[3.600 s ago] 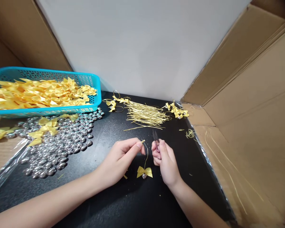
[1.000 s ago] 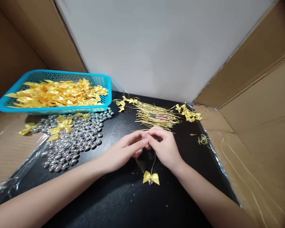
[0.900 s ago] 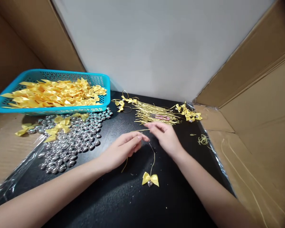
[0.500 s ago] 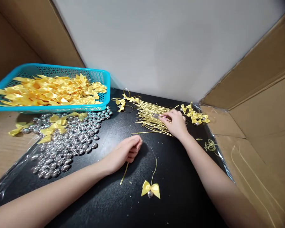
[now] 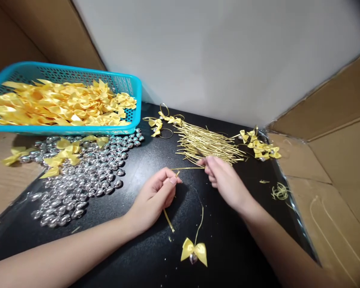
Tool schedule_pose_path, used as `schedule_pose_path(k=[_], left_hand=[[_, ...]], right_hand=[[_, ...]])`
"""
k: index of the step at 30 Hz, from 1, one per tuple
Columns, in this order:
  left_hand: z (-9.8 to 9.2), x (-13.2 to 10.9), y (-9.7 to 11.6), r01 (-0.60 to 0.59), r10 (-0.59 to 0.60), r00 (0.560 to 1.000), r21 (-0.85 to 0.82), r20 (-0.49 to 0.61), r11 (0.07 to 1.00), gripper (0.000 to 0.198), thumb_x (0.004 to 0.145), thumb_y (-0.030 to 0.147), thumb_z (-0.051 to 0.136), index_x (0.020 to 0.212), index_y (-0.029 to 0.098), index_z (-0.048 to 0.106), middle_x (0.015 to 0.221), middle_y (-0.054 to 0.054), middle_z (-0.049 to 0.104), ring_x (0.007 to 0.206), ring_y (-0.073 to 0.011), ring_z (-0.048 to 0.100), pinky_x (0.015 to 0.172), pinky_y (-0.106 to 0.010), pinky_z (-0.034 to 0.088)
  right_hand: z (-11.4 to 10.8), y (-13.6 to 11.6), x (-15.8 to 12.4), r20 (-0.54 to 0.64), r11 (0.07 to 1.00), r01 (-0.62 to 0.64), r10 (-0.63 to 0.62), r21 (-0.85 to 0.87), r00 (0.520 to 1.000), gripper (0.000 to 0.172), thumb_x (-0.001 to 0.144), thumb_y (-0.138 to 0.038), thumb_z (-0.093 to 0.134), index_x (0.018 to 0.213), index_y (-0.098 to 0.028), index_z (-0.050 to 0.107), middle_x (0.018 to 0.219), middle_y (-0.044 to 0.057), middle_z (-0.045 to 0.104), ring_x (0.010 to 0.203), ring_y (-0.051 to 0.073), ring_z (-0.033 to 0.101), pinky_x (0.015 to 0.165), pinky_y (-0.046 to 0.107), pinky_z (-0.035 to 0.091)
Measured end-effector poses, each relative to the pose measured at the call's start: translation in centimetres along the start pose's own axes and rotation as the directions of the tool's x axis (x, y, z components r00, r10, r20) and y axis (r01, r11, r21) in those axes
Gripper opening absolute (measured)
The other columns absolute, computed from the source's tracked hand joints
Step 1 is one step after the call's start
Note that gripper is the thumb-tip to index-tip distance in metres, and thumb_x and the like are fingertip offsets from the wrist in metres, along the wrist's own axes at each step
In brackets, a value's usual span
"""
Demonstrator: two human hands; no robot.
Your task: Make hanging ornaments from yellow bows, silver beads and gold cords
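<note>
My left hand point(image 5: 156, 196) is closed, pinching a short gold cord point(image 5: 168, 220) whose lower end hangs toward the table and whose tip shows above the thumb. Over the near edge of a pile of gold cords point(image 5: 210, 140), my right hand point(image 5: 225, 178) has its fingers pinched; a thin dark shape by the fingertips is too blurred to name. A loose gold cord point(image 5: 187, 168) lies between the two hands. Nearer me rests a yellow ribbon bow point(image 5: 186, 250) with a silver heart-shaped bead point(image 5: 193, 258) and a thin gold string point(image 5: 200, 224).
A blue basket point(image 5: 135, 80) of yellow bows stands at the left. In front of it spread many silver beads point(image 5: 78, 184) with a few bows on top. Finished-looking bows with beads point(image 5: 259, 148) lie at the right, beside tangled string point(image 5: 280, 192). Cardboard walls point(image 5: 342, 88) flank the table.
My right hand has drawn back toward me from the cord pile. My left hand has turned, bringing its thumb and the pinched cord into sight. The view has shifted slightly.
</note>
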State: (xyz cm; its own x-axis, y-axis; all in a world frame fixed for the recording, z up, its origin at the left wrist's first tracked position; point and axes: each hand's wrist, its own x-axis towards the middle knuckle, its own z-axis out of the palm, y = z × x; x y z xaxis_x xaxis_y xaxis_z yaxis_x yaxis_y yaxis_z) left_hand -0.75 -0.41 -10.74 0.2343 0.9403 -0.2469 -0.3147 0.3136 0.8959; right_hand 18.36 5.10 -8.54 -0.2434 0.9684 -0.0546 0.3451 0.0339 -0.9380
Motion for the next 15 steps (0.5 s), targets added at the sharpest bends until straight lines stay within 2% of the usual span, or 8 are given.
schedule_pose_path(k=[2,5,11,15], left_hand=[[-0.1,-0.1,-0.1,-0.043,0.043,0.998,0.007,-0.036,0.999,0.027,0.09,0.044,0.058,0.082,0.019,0.054,0.05,0.01,0.033,0.044,-0.006,0.024,0.042,-0.016,0.021],[-0.3,-0.3,-0.2,-0.092,0.095,0.992,0.035,-0.078,0.995,0.027,0.091,0.045,0.056,0.083,0.019,0.052,0.05,0.01,0.033,0.044,-0.0065,0.025,0.042,-0.017,0.021],[-0.3,-0.4,-0.4,-0.106,0.11,0.992,0.068,-0.06,0.992,0.029,0.092,0.045,0.055,0.079,0.02,0.049,0.05,0.01,0.035,0.044,-0.0064,0.026,0.043,-0.018,0.021],[-0.3,-0.4,-0.3,-0.106,0.112,0.992,0.093,-0.053,0.99,0.029,0.092,0.044,0.055,0.079,0.019,0.05,0.051,0.009,0.037,0.044,-0.0066,0.027,0.043,-0.019,0.022]], right_hand=[[1.5,-0.7,-1.3,0.102,0.993,-0.109,0.104,0.044,0.989,0.046,0.097,-0.053,0.037,0.077,-0.019,0.06,0.068,0.0,0.051,0.057,0.012,0.041,0.052,0.025,0.031],[3.0,-1.1,-2.3,0.165,0.987,-0.151,0.141,0.052,0.976,0.047,0.094,-0.057,0.041,0.071,-0.019,0.056,0.061,-0.003,0.043,0.053,0.01,0.033,0.048,0.024,0.026],[3.5,-0.8,-2.3,0.212,0.979,-0.169,0.143,0.114,0.967,0.049,0.092,-0.06,0.043,0.068,-0.019,0.052,0.062,-0.003,0.04,0.05,0.009,0.025,0.045,0.024,0.019],[3.7,-0.6,-2.2,0.194,0.976,-0.168,0.14,0.137,0.971,0.05,0.091,-0.062,0.043,0.067,-0.018,0.052,0.062,-0.003,0.041,0.051,0.009,0.026,0.045,0.024,0.019]])
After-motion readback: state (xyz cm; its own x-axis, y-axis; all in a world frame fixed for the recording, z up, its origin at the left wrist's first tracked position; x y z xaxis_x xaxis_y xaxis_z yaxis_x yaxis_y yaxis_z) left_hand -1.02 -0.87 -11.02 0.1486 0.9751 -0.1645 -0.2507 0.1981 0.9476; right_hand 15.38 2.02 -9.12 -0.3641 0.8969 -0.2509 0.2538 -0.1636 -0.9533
